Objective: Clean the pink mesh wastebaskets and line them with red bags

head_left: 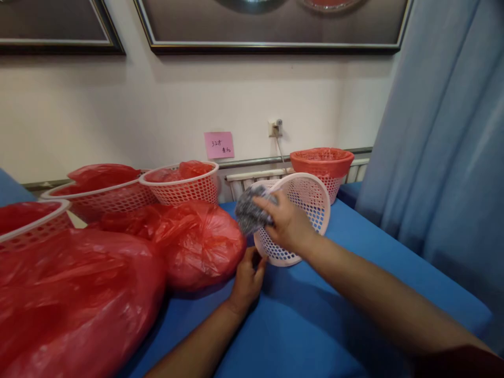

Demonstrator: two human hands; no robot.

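A pale pinkish-white perforated plastic basket (pixel 321 215) lies tipped on the blue surface, its mouth turned toward me. My right hand (pixel 289 223) is closed on a crumpled grey cloth (pixel 252 209), held over the left side of the basket's mouth and hiding part of it. Low at the basket's left rim, my left hand (pixel 248 278) has its fingers curled, with thumb and fingertips pinching the edge. A knotted-looking red plastic bag (pixel 200 244) bulges just left of that hand.
A larger red bag (pixel 79 304) fills the left front of the blue-covered table (pixel 299 325). Bag-lined white baskets (pixel 183 191) stand behind it. At the back right is a red-lined basket (pixel 323 163), near a blue curtain (pixel 437 157). A plugged-in socket (pixel 274 128) is on the wall.
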